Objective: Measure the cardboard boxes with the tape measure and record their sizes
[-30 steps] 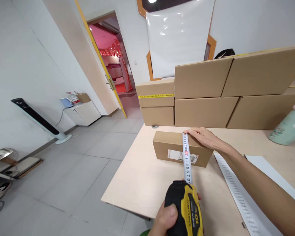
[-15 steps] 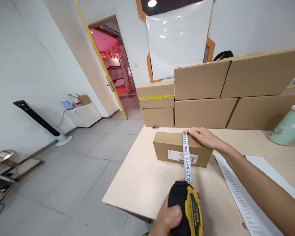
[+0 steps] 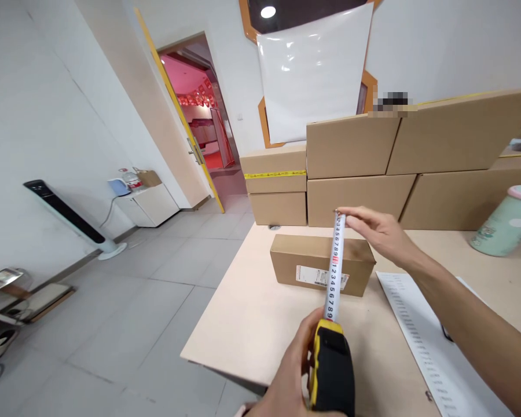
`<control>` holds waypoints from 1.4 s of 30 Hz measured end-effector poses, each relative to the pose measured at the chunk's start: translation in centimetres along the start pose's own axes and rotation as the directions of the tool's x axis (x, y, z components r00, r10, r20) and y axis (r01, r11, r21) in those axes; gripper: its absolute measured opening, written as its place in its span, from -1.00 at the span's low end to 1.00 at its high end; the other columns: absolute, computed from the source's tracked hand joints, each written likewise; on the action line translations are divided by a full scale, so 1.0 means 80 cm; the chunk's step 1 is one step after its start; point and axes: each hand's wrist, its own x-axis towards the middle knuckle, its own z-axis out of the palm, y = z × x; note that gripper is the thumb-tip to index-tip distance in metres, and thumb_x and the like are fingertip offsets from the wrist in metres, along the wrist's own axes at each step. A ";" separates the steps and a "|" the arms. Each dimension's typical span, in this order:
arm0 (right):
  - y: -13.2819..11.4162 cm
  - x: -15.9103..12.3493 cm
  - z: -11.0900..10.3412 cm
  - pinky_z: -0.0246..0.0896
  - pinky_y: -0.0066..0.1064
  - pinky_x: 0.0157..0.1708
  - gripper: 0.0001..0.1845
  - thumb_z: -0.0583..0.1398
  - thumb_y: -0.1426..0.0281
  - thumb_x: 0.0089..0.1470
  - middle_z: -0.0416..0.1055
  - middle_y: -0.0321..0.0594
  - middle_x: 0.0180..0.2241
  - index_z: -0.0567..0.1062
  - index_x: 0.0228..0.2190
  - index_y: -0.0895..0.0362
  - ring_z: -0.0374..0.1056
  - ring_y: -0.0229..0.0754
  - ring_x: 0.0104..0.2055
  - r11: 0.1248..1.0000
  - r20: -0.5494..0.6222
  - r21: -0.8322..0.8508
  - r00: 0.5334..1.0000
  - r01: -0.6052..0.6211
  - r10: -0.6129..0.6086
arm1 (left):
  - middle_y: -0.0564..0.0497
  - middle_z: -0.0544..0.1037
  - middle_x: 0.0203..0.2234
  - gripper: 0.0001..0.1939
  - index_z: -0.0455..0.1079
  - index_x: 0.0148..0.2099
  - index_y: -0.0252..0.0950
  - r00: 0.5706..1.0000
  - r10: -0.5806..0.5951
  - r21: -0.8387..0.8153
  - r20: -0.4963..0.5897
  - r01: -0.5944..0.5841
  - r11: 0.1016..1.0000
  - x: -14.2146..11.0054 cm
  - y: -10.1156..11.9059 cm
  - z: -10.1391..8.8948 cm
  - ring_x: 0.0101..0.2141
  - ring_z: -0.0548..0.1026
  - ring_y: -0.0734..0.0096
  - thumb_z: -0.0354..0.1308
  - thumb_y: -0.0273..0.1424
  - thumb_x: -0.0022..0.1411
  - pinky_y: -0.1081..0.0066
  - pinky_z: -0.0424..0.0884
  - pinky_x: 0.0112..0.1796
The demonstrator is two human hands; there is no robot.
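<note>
A black and yellow tape measure [image 3: 335,365] is gripped in my left hand [image 3: 289,370] at the lower middle. Its white blade [image 3: 334,272] runs out away from me, printed with black numbers and a red mark. My right hand [image 3: 380,234] pinches the hooked far end of the blade between thumb and fingers. Below the blade a long brown cardboard box [image 3: 295,255] lies on the table, a white shipping label [image 3: 308,274] on its near side. The blade passes over the box and partly hides the label. My right hand appears raised above the box's far edge.
Larger cardboard boxes [image 3: 356,200] are stacked along the table's back. A green cup with a pink lid [image 3: 501,223] stands at the right. Printed paper sheets [image 3: 410,315] lie under my right forearm. The table's left edge [image 3: 219,289] drops to grey floor.
My right hand has lifted the blade's end up and away from the box's top. The tape measure has turned in my left hand, so its printed yellow side no longer shows.
</note>
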 end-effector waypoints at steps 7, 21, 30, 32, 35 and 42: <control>-0.027 -0.054 -0.043 0.41 -0.20 -0.20 -0.78 0.34 0.16 -0.06 0.55 -0.25 -0.34 0.61 -0.33 -0.03 0.47 -0.11 -0.27 0.994 -0.247 0.098 0.967 -0.045 0.068 | -0.21 0.35 0.06 0.04 -0.13 0.41 -0.14 0.963 0.039 -0.078 0.268 -0.019 0.997 0.000 -0.036 -0.015 0.03 0.36 -0.03 0.33 -0.11 0.01 0.05 0.17 0.04; 0.001 -0.210 0.029 0.40 -0.26 -0.18 -0.82 0.15 0.26 0.19 0.51 -0.22 -0.19 0.55 -0.22 -0.05 0.44 -0.14 -0.20 0.973 0.282 0.056 0.938 -0.225 0.200 | -0.25 0.30 0.19 0.15 -0.23 0.43 -0.14 0.969 0.027 0.430 0.246 -0.134 0.893 0.007 -0.007 -0.012 0.09 0.28 -0.25 0.40 -0.33 -0.06 -0.07 0.08 0.08; 0.064 -0.247 0.039 0.36 -0.18 -0.02 -0.64 0.06 0.18 0.25 0.42 -0.09 0.06 0.52 -0.04 -0.01 0.38 -0.03 0.04 0.947 0.280 -0.051 0.906 -0.316 0.317 | -0.18 0.24 0.19 0.17 -0.42 0.41 -0.15 0.885 -0.307 0.937 0.349 -0.319 0.144 0.067 -0.007 -0.043 0.09 0.25 -0.05 0.23 -0.39 -0.11 0.07 0.33 -0.08; 0.071 -0.250 0.039 0.36 -0.22 -0.03 -0.63 0.06 0.17 0.25 0.42 -0.09 0.06 0.52 -0.03 0.00 0.39 -0.05 0.03 0.945 0.274 -0.065 0.905 -0.321 0.326 | -0.19 0.27 0.15 0.17 -0.40 0.40 -0.21 0.874 -0.332 0.934 0.355 -0.351 0.074 0.081 -0.011 -0.047 0.05 0.27 -0.05 0.25 -0.35 -0.12 0.11 0.34 -0.12; 0.077 -0.252 0.039 0.37 -0.26 -0.04 -0.63 0.07 0.17 0.24 0.43 -0.10 0.04 0.52 -0.03 0.00 0.40 -0.06 0.02 0.945 0.243 -0.090 0.914 -0.313 0.326 | -0.21 0.30 0.12 0.13 -0.32 0.39 -0.26 0.869 -0.325 0.923 0.374 -0.381 0.046 0.095 -0.020 -0.049 0.02 0.30 -0.05 0.27 -0.29 -0.10 0.13 0.34 -0.16; 0.076 -0.250 0.046 0.41 -0.34 -0.11 -0.70 0.10 0.20 0.22 0.47 -0.15 -0.01 0.53 -0.10 -0.01 0.45 -0.12 -0.06 0.957 0.119 -0.164 0.958 -0.240 0.261 | -0.18 0.29 0.13 -0.05 -0.08 0.32 -0.26 0.863 -0.216 0.879 0.457 -0.476 -0.042 0.100 -0.021 -0.038 0.03 0.30 0.03 0.34 -0.27 -0.01 0.12 0.30 -0.04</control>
